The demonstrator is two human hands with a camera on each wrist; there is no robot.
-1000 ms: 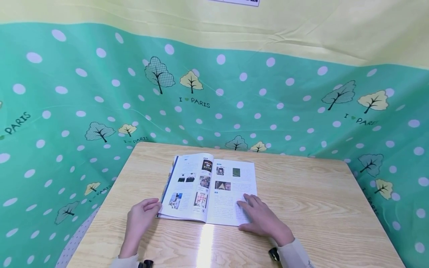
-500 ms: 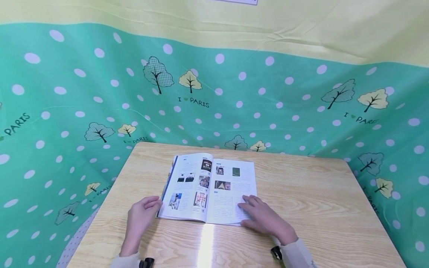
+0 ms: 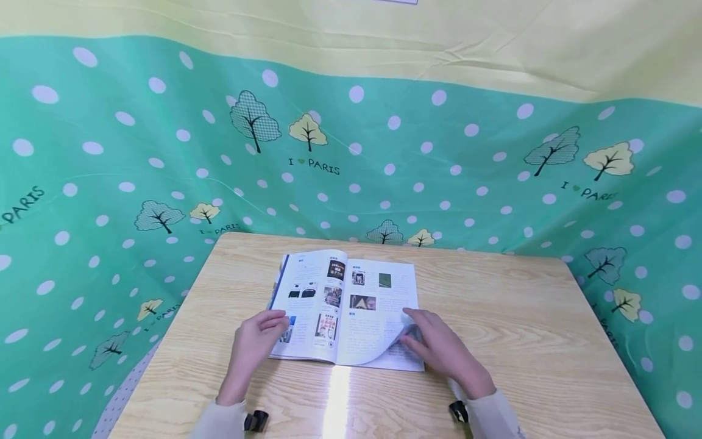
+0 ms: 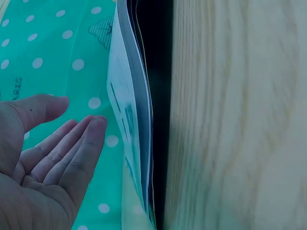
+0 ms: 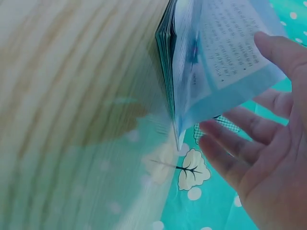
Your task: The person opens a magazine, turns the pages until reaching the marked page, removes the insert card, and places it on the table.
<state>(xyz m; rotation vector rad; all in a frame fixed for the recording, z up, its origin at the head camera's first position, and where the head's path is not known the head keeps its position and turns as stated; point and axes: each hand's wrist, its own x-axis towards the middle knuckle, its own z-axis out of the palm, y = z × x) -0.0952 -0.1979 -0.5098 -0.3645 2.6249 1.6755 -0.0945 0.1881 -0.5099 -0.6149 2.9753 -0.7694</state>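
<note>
An open magazine (image 3: 362, 332) lies on the wooden table, with text and small pictures on both pages. At its lower right, my right hand (image 3: 444, 350) holds the corner of the right-hand page, which curls up off the pages below. In the right wrist view, the lifted page (image 5: 230, 52) runs between the thumb and the fingers of that hand. My left hand (image 3: 258, 338) is over the lower left of the left-hand page, overlapping a picture there. Its fingers (image 4: 79, 167) are loosely bent, with nothing between them and the thumb in the left wrist view.
The light wooden table (image 3: 521, 317) extends to both sides of the magazine. A green dotted cloth (image 3: 329, 201) with tree prints hangs behind it and at its sides. A bright reflection stripes the wood in front of the magazine.
My right hand has lifted the lower corner of the right-hand page, which was lying flat. My left hand has shifted right, from the magazine's left edge onto the left-hand page.
</note>
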